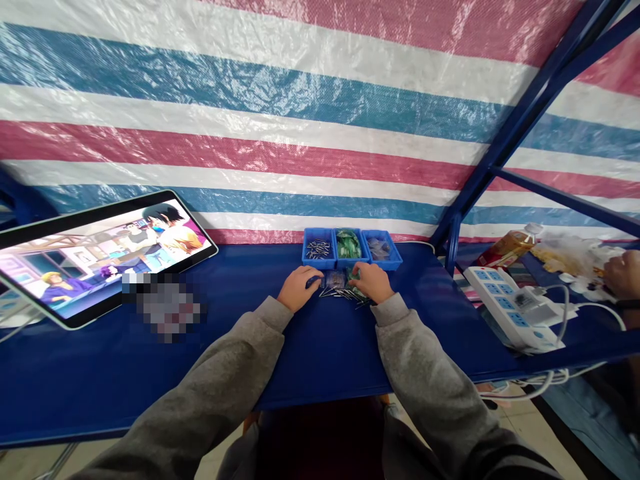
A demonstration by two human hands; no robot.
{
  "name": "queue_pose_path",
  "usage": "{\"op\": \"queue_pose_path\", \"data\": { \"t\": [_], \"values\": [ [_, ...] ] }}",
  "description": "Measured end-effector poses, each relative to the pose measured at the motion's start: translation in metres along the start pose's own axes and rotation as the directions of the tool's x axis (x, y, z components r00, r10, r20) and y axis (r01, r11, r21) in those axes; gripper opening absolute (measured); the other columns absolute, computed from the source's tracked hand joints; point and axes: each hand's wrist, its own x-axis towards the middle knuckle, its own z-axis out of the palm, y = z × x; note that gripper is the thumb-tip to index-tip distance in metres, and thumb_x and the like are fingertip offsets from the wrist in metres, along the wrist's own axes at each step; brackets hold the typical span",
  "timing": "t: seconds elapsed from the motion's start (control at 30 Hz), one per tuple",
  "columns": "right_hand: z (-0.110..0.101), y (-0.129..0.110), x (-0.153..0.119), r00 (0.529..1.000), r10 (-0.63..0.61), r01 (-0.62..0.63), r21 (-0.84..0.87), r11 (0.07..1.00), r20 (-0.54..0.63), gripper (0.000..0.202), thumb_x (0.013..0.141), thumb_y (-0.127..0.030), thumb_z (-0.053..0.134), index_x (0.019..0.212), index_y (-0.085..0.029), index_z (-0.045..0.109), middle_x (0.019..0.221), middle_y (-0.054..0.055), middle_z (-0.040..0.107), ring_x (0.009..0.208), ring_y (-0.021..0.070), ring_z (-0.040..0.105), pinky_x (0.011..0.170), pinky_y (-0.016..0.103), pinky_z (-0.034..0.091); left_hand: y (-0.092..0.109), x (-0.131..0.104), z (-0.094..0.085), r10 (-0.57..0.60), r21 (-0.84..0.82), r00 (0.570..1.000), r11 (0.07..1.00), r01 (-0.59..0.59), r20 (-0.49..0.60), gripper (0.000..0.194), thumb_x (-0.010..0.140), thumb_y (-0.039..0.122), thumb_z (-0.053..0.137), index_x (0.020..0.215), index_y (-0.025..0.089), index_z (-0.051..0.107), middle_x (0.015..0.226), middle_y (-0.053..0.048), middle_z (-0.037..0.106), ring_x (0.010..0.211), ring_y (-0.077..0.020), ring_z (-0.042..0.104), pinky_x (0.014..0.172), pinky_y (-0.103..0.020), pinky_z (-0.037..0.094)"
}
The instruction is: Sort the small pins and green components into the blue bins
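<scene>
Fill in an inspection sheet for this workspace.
Surface: blue tabletop.
Job's things: three blue trays hold metal pins, greenish items and clear packets; loose pins lie in front.
Clutter: tablet with a blurred item beside it; bottle and power strip at right.
Hands: left hand and right hand flank the loose pins, fingers curled; grip unclear.
Cables: white cables by the power strip, some below the table edge.
Surroundings: striped sheet, blue frame, another person's hand at the right edge.

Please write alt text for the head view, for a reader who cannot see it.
A person's bare left hand and right hand are at thin, loose, silvery pieces on a blue table, before three blue plastic trays holding small items. A white-edged flat screen stands left; a white power strip is at right.
</scene>
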Motion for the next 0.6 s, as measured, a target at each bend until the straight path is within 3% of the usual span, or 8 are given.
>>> {"op": "queue_pose_path", "data": {
  "t": [0.17, 0.3, 0.4, 0.47, 0.6],
  "values": [
    [0.002, 0.001, 0.004, 0.994, -0.01, 0.02, 0.085, 0.996, -0.113, 0.012, 0.079, -0.028, 0.069, 0.087, -0.021, 0.065, 0.08, 0.004, 0.068, 0.082, 0.0205, 0.062, 0.062, 0.025, 0.035, 0.0, 0.0, 0.0, 0.007, -0.015, 1.0, 1.0, -0.007, -0.022, 0.019, 0.086, 0.025, 0.051, 0.093, 0.02, 0.068, 0.099, -0.006, 0.07, 0.095, -0.0226, 0.062, 0.09, -0.037, 0.047],
    [-0.001, -0.001, 0.004, 0.957, -0.049, 0.138, 0.303, 0.943, -0.285, 0.01, 0.079, -0.027, 0.067, 0.076, -0.02, 0.061, 0.058, -0.003, 0.056, 0.061, 0.0151, 0.055, 0.057, 0.024, 0.032, 0.004, 0.0, -0.001, -0.021, -0.112, 0.997, 0.994, 0.013, -0.075, 0.02, 0.087, 0.028, 0.053, 0.095, 0.019, 0.068, 0.096, -0.007, 0.071, 0.094, -0.0223, 0.064, 0.09, -0.037, 0.048],
    [-0.002, -0.005, 0.002, 0.916, -0.126, 0.321, 0.508, 0.799, -0.381, 0.018, 0.082, -0.033, 0.063, 0.073, -0.02, 0.056, 0.05, -0.007, 0.044, 0.05, 0.0118, 0.045, 0.055, 0.024, 0.033, 0.01, 0.0, -0.003, -0.089, -0.29, 0.993, 0.955, 0.061, -0.082, 0.031, 0.086, 0.036, 0.057, 0.11, 0.018, 0.064, 0.101, -0.008, 0.071, 0.093, -0.0218, 0.065, 0.084, -0.034, 0.051],
    [0.0, -0.008, 0.0, 0.888, -0.198, 0.431, 0.606, 0.669, -0.414, 0.024, 0.084, -0.04, 0.06, 0.073, -0.02, 0.054, 0.052, -0.007, 0.043, 0.05, 0.011, 0.043, 0.054, 0.024, 0.034, 0.015, 0.001, -0.005, -0.129, -0.415, 0.991, 0.904, 0.099, -0.044, 0.043, 0.084, 0.042, 0.06, 0.119, 0.017, 0.06, 0.108, -0.01, 0.07, 0.096, -0.0228, 0.065, 0.082, -0.033, 0.052],
    [0.003, -0.015, -0.006, 0.875, -0.315, 0.479, 0.752, 0.453, -0.367, 0.031, 0.086, -0.049, 0.057, 0.075, -0.02, 0.051, 0.058, -0.005, 0.048, 0.049, 0.0107, 0.048, 0.052, 0.024, 0.039, 0.02, 0.002, -0.005, -0.187, -0.525, 0.982, 0.839, 0.144, -0.03, 0.049, 0.08, 0.048, 0.065, 0.117, 0.017, 0.062, 0.118, -0.012, 0.066, 0.108, -0.0269, 0.062, 0.088, -0.036, 0.051]
  ]
}}
